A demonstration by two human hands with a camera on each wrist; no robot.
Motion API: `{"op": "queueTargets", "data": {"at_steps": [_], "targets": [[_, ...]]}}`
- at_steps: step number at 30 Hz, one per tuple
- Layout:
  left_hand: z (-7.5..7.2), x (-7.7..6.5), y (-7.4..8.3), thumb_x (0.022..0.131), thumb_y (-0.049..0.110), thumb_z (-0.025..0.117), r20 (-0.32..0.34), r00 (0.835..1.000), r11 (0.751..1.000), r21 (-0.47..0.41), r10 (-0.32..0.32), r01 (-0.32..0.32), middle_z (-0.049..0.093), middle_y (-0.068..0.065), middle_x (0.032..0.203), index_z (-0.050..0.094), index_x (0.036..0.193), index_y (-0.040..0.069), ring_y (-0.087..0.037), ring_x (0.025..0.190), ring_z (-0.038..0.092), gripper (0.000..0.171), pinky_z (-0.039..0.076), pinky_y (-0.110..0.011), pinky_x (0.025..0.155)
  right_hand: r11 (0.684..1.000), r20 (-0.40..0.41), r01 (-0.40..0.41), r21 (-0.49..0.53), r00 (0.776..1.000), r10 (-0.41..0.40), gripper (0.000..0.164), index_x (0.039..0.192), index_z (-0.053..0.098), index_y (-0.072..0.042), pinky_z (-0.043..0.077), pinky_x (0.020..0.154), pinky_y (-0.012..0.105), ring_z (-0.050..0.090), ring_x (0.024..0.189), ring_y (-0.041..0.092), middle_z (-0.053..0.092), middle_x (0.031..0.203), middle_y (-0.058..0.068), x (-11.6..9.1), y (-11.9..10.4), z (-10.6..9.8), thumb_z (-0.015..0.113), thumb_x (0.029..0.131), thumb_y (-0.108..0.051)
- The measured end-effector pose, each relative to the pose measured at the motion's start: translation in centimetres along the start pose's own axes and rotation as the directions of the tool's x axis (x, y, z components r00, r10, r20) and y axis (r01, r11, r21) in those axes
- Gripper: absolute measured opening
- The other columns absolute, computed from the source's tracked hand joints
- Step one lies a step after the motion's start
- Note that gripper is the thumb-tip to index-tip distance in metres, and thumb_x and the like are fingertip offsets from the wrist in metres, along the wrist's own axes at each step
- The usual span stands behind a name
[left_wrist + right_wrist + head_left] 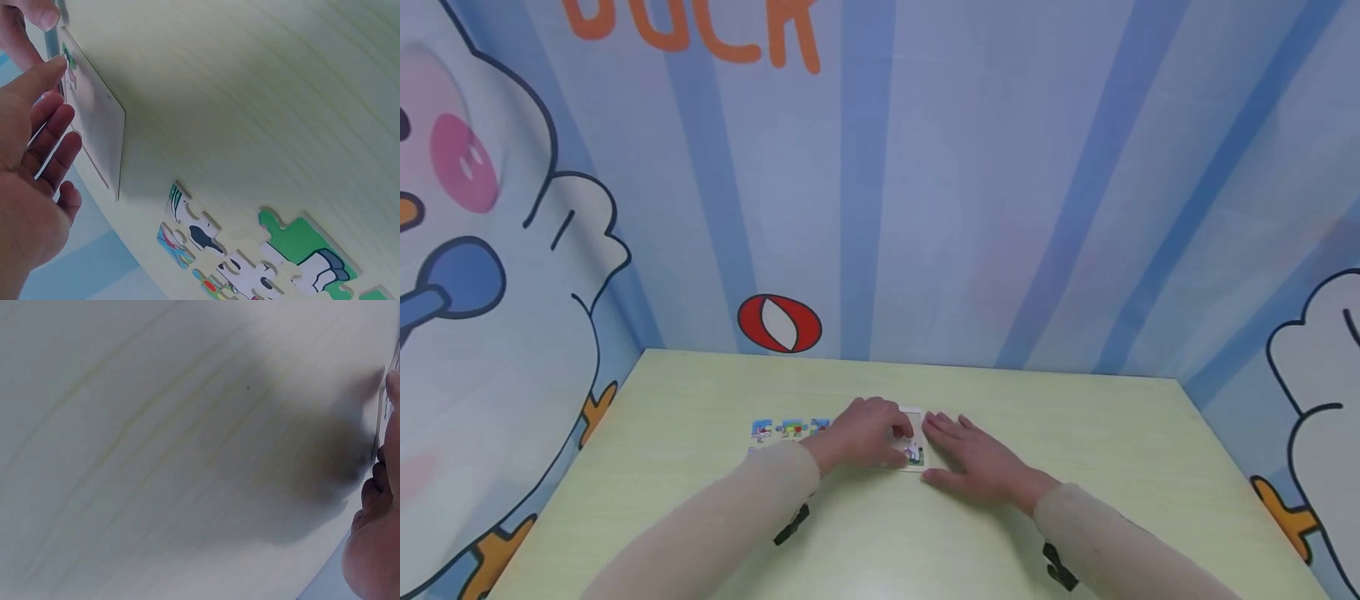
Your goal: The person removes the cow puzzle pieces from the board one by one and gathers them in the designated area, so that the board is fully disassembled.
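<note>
A pale flat puzzle board (913,417) lies on the table, with one puzzle piece (915,454) of green and white print at its near right corner. My left hand (868,433) reaches over the board and covers much of it. Its thumb touches the piece in the left wrist view, where the other fingers of the left hand (37,169) are loosely bent. At the board's right edge rests my right hand (973,458), fingers extended and palm down. Only part of the right hand (378,531) shows in the right wrist view.
Several loose puzzle pieces (792,429) lie left of the board, partly behind the left forearm. In the left wrist view, a green puzzle piece (306,240) is among them. The light wooden table (700,392) meets a blue striped backdrop (940,208) at its far edge.
</note>
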State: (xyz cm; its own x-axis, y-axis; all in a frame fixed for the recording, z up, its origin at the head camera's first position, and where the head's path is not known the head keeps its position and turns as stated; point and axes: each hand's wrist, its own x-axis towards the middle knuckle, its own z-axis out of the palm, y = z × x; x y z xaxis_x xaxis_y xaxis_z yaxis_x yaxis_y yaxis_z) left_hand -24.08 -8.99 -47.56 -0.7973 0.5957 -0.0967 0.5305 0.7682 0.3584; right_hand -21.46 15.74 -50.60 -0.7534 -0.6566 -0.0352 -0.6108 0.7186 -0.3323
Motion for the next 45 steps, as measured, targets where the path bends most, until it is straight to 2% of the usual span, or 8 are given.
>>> {"op": "queueTargets", "data": {"at_steps": [8, 17, 28, 36, 45], "targets": [[0.6, 0.3, 0.1, 0.091, 0.031, 0.087, 0.003, 1.0, 0.999, -0.034, -0.003, 0.004, 0.069, 0.009, 0.11, 0.079, 0.12, 0.021, -0.012, 0.108, 0.058, 0.031, 0.043, -0.044, 0.107, 1.0, 0.005, -0.004, -0.006, 1.0, 0.004, 0.079, 0.165, 0.037, -0.004, 0.021, 0.129, 0.054, 0.032, 0.159, 0.034, 0.034, 0.172, 0.014, 0.2, 0.3, 0.3, 0.06, 0.106, -0.052], [1.1, 0.0, 0.0, 0.092, 0.028, 0.087, -0.023, 0.999, 0.991, -0.131, -0.027, 0.024, 0.068, 0.007, 0.108, 0.079, 0.119, 0.019, -0.012, 0.104, 0.059, 0.03, 0.044, -0.045, 0.106, 1.0, 0.0, 0.018, -0.004, 1.0, -0.018, 0.074, 0.162, 0.04, 0.001, 0.022, 0.128, 0.057, 0.035, 0.157, 0.038, 0.037, 0.169, 0.019, 0.5, -0.3, -0.1, 0.061, 0.108, -0.045], [1.3, 0.1, 0.0, 0.092, 0.024, 0.086, -0.03, 0.999, 0.976, -0.217, -0.041, 0.034, 0.069, 0.006, 0.106, 0.08, 0.117, 0.017, -0.015, 0.105, 0.06, 0.027, 0.043, -0.047, 0.108, 1.0, 0.022, -0.008, -0.01, 1.0, 0.008, 0.074, 0.161, 0.041, 0.002, 0.023, 0.128, 0.055, 0.035, 0.157, 0.037, 0.038, 0.169, 0.019, 0.6, -0.5, -0.5, 0.062, 0.108, -0.045], [1.6, 0.5, -0.3, 0.09, 0.022, 0.087, -0.036, 0.998, 0.972, -0.234, -0.046, 0.036, 0.066, 0.005, 0.1, 0.077, 0.108, 0.016, -0.013, 0.095, 0.058, 0.022, 0.045, -0.044, 0.101, 0.999, 0.031, 0.001, -0.044, 1.0, 0.0, 0.073, 0.161, 0.041, 0.002, 0.022, 0.128, 0.054, 0.035, 0.157, 0.037, 0.038, 0.168, 0.019, 0.9, -0.5, -0.5, 0.061, 0.108, -0.044], [1.7, 0.4, 0.0, 0.089, 0.019, 0.086, -0.066, 0.997, 0.96, -0.278, -0.047, 0.027, 0.065, 0.001, 0.101, 0.074, 0.107, 0.015, -0.016, 0.098, 0.059, 0.022, 0.044, -0.048, 0.103, 0.997, 0.037, 0.004, -0.072, 0.999, -0.001, 0.071, 0.16, 0.043, 0.003, 0.022, 0.128, 0.054, 0.037, 0.156, 0.037, 0.04, 0.167, 0.019, 0.9, -0.6, -0.5, 0.061, 0.108, -0.042]]}}
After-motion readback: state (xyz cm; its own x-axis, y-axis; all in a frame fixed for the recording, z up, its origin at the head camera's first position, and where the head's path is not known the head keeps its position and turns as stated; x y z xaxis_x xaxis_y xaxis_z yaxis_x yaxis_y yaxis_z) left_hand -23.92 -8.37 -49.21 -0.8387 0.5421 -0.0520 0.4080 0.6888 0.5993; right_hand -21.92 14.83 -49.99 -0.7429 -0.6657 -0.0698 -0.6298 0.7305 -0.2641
